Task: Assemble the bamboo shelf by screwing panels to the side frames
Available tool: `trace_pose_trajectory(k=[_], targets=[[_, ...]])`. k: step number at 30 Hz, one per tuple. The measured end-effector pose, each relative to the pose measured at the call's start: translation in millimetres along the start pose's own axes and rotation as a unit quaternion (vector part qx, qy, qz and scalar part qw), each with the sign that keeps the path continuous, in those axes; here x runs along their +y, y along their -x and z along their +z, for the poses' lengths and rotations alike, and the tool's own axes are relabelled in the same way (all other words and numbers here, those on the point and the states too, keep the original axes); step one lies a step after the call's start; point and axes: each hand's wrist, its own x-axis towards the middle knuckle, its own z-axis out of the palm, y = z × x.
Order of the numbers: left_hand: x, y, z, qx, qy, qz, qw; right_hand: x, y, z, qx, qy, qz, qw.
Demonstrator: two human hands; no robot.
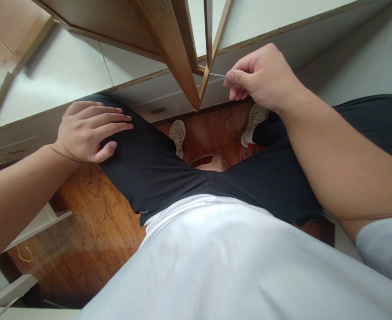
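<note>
At frame corner [201,84], right hand [261,78] pinching half-hidden thin tool [218,75]

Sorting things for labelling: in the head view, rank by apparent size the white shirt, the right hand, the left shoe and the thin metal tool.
1. white shirt, though nearest the camera
2. right hand
3. left shoe
4. thin metal tool

Two bare hands — the left hand [89,131] and the right hand [261,78]. Two pale lace-up sneakers [178,135] on the floor. One thin grey metal rod [218,75] — one angled wooden frame [182,58]. One yellow cord loop [25,254].
</note>
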Motion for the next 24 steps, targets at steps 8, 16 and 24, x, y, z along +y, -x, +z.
trace_pose_trajectory(k=[8,16,24], targets=[[3.7,-2.7,-6.3,-0.02,-0.005,-0.008,1.0,-2.4,-2.2,4.1,0.023,-0.005,-0.01,1.0],[1.1,-2.8,-13.9,-0.041,-0.011,-0.002,0.999,1.2,-4.1,5.7,0.043,0.018,-0.024,0.999],[-2.5,3.5,-16.2,-0.066,-0.007,-0.01,0.998,0.7,-4.3,7.8,0.018,-0.013,-0.036,0.999]])
